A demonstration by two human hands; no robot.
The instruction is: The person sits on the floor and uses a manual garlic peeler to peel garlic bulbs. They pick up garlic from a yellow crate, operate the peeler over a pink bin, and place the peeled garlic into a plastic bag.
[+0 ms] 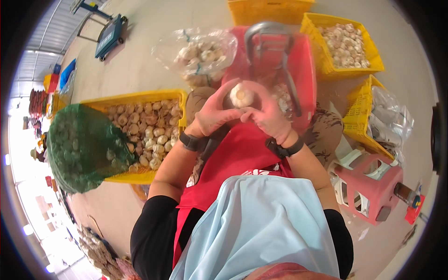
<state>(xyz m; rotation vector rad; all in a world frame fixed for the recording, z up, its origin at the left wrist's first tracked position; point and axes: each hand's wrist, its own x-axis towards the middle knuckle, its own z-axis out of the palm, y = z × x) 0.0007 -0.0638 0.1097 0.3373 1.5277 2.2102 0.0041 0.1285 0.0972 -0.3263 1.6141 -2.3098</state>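
Observation:
A whitish garlic bulb (242,96) is held up in front of me, ringed by the fingers of both hands. My left hand (213,111) curls round its left side, and my right hand (269,113) closes round its right side, the thumbs nearly meeting below it. Just beyond the hands stands a pinkish-red bin (305,77) with pale scraps in it. A grey curved metal frame with a bent arm (269,29) rises over that bin, slightly blurred. Beside the bin, a clear plastic bag (163,52) holds several garlic bulbs.
On the left, a yellow crate (144,176) of brownish garlic bulbs carries a green mesh sack (79,154). Yellow crates (326,72) stand at the far right, one with pale garlic, another (357,112) with plastic wrapping. A pink plastic stool (373,186) lies at right; a platform scale (109,39) stands far left.

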